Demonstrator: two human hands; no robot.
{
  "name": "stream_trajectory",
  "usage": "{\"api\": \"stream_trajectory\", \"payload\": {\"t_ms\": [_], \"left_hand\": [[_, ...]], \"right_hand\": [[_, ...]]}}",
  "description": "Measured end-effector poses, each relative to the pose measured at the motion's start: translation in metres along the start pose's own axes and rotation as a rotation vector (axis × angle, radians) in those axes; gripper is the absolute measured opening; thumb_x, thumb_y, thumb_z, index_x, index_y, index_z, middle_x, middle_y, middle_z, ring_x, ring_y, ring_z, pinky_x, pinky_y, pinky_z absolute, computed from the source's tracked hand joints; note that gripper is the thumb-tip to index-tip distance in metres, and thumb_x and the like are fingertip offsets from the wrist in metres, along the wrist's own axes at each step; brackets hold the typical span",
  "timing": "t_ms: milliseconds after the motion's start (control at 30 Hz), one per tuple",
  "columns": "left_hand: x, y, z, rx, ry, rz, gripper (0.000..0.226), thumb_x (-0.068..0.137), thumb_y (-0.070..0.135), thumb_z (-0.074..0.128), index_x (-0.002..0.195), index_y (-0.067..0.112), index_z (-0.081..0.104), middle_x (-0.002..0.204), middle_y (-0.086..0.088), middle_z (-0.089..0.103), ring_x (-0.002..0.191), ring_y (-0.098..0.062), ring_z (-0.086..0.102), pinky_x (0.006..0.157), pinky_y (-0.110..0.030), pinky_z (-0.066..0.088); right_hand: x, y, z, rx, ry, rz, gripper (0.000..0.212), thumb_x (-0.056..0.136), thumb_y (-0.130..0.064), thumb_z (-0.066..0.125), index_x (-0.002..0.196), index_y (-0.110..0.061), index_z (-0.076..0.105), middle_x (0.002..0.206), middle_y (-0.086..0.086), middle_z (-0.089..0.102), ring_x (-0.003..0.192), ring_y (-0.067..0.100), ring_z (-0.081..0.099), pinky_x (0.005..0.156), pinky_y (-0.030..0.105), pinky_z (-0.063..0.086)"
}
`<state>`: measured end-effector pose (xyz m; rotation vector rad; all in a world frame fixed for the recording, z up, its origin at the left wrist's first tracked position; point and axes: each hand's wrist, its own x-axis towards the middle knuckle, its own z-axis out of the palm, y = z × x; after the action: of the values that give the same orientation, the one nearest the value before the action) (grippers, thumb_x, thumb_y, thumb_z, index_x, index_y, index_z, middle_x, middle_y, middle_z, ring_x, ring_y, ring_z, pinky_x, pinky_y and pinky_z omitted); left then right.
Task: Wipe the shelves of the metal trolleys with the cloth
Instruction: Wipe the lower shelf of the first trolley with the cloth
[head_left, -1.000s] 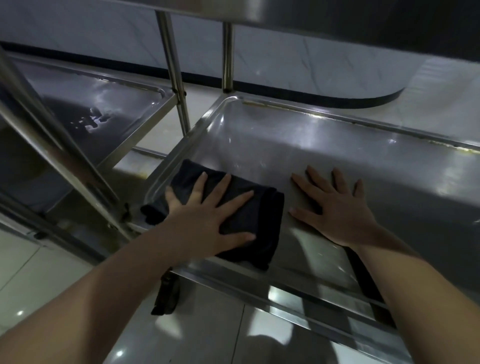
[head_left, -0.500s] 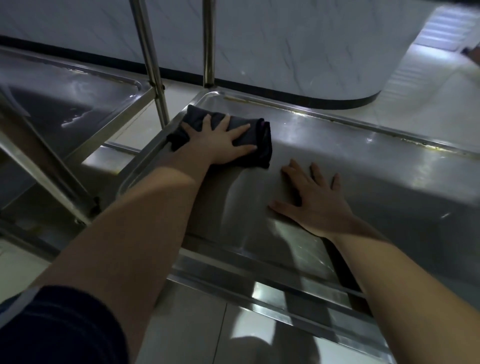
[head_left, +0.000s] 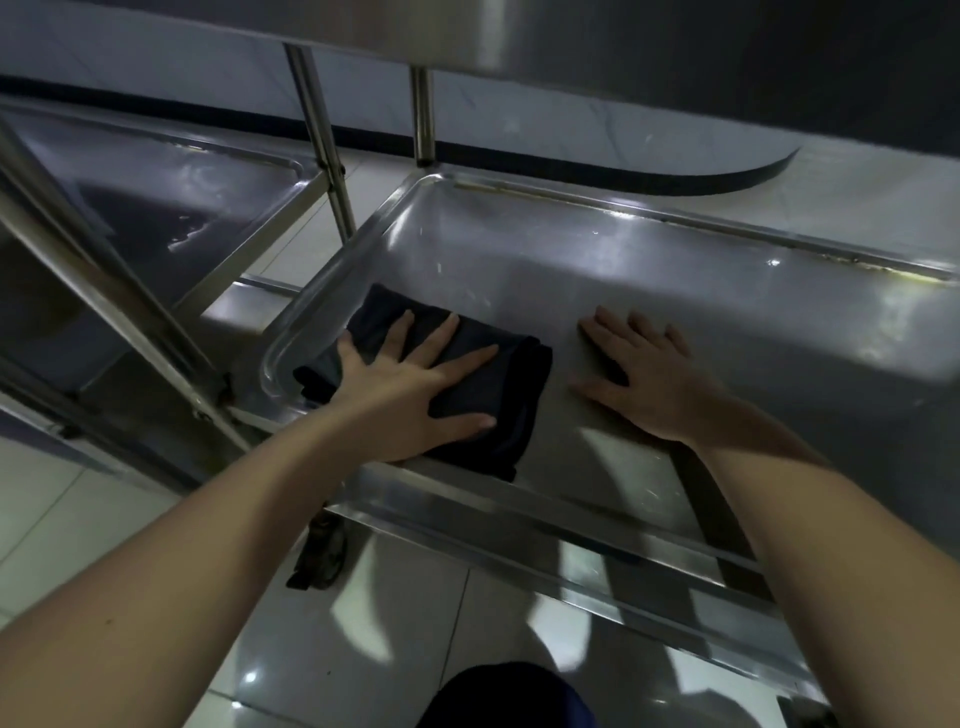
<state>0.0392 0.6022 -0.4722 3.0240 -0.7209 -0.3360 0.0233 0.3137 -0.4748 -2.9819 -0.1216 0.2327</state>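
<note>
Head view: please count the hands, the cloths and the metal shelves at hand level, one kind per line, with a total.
Hands: 2, the left hand and the right hand
Cloths: 1, the dark cloth
Shelves: 2, the shelf under the hands and the neighbouring shelf
Total: 5

1 wide-angle head-worn camera looks forward and down, close above the trolley shelf (head_left: 675, 270).

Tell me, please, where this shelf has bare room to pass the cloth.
Bare metal runs along the far rim, behind both hands, and across the shelf right of the right hand. A narrow strip separates the cloth and that hand. The near-left corner is crowded: the left hand presses the cloth there.
</note>
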Motion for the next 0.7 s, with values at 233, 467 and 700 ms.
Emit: {"api": "stream_trajectory", "payload": {"t_ms": [233,467,700], "left_hand": [[0.038,-0.003,-0.014,-0.039,-0.020,-0.021,0.080,0.070,0.091,0.019,0.143,0.068,-0.005,0.163,0.019,-0.015,0.151,-0.026,-0.017,0.108,-0.075,-0.010],[0.138,-0.015,-0.036,-0.072,0.031,-0.123,0.076,0.081,0.087,0.025,0.148,0.062,-0.001,0.166,0.010,-0.010,0.150,-0.035,-0.013,0.106,-0.078,-0.008],[0.176,0.086,-0.035,-0.060,0.005,0.023,0.080,0.081,0.088,0.025,0.151,0.057,-0.001,0.166,0.004,-0.013,0.148,-0.042,-0.017,0.104,-0.080,-0.011]], "right_hand": [[-0.015,0.043,0.011,-0.057,0.079,0.483,0.074,0.093,-0.071,0.019,0.157,-0.036,0.005,0.166,-0.001,-0.002,0.150,0.040,0.001,0.118,0.060,0.004],[-0.013,0.047,0.013,-0.093,0.082,0.473,0.074,0.093,-0.071,0.015,0.157,-0.035,0.002,0.166,-0.001,-0.002,0.150,0.040,0.001,0.118,0.060,0.004],[-0.016,0.047,0.010,-0.049,0.062,0.459,0.063,0.101,-0.056,0.017,0.157,-0.034,-0.001,0.166,-0.003,-0.007,0.151,0.038,-0.005,0.118,0.059,-0.001]]}}
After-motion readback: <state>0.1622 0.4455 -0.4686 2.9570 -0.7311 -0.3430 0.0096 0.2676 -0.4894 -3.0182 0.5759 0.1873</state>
